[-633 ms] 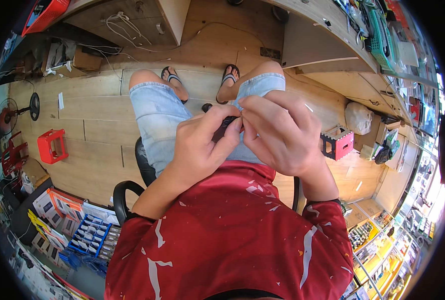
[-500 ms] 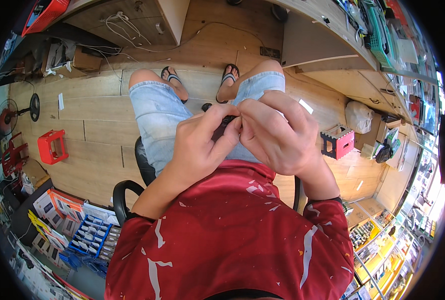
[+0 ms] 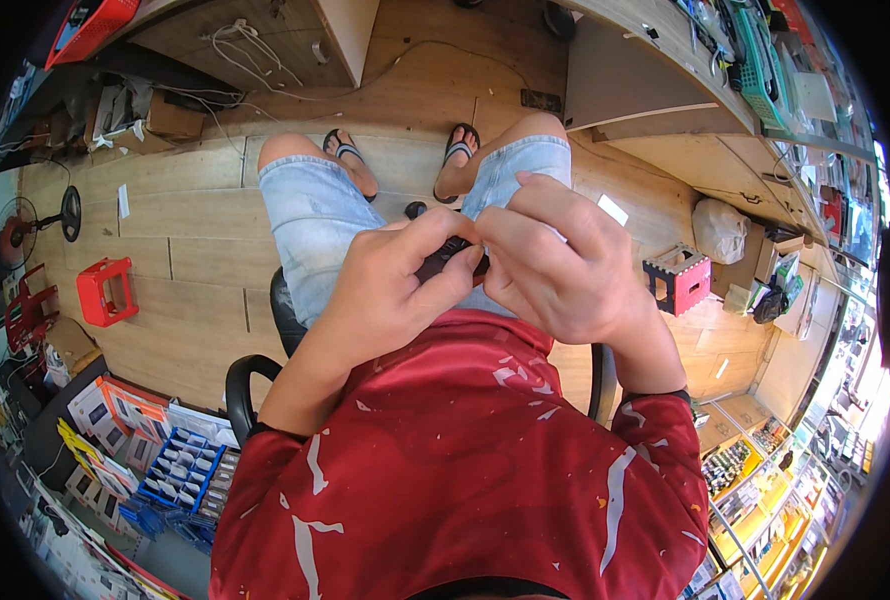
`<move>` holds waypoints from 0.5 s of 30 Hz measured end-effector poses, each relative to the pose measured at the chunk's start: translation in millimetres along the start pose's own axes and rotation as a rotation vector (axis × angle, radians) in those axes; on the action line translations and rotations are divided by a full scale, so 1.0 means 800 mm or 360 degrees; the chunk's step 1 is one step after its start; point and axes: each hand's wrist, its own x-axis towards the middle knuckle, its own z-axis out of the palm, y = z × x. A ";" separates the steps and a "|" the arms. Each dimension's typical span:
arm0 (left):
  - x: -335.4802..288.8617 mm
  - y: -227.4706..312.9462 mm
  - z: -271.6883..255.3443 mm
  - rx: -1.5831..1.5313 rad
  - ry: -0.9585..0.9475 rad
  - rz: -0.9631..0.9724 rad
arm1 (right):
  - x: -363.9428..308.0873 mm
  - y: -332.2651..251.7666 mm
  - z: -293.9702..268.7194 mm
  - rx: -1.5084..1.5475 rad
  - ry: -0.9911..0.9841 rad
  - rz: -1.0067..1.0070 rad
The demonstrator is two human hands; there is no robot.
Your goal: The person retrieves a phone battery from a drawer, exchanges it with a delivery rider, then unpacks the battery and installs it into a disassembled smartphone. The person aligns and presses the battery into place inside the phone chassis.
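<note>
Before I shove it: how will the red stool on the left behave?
The red stool is probably light for its size, given the open frame and plastic look. Likely stiff, since its legs look straight. On the smooth-looking wood floor, its boxy shape would probably slide rather than roll.

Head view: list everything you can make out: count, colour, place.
Dark object: 1, black, centre
Floor: 1, light brown, mid-picture
Red stool: 1, red, left
Pink stool: 1, pink and black, right
Plastic bag: 1, whitish, right
Fan: at least 1, black, left
Red basket: 1, red, top left
Green basket: 1, green, top right
Cables: several, white, top left
Compartment tray: 1, blue, lower left
Armrests: 2, black, lower centre
Small goods: uncountable, mixed, right edge
Flip-flops: 2, dark, top centre
Shorts: 1 pair, light blue, centre
Shirt: 1, red, bottom centre
Left hand: 1, bare, gripping the dark object
Right hand: 1, bare, beside it
</note>
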 end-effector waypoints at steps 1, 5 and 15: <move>0.000 0.001 -0.001 0.0001 -0.0017 0.0001 | 0.000 0.000 -0.001 -0.0001 -0.0033 -0.0024; 0.000 0.003 -0.009 -0.0152 -0.0190 -0.0047 | 0.008 0.006 -0.016 -0.0110 -0.0057 -0.0065; 0.010 0.003 -0.004 -0.1374 -0.0053 -0.0649 | 0.029 0.232 -0.093 -0.0684 0.0614 0.0693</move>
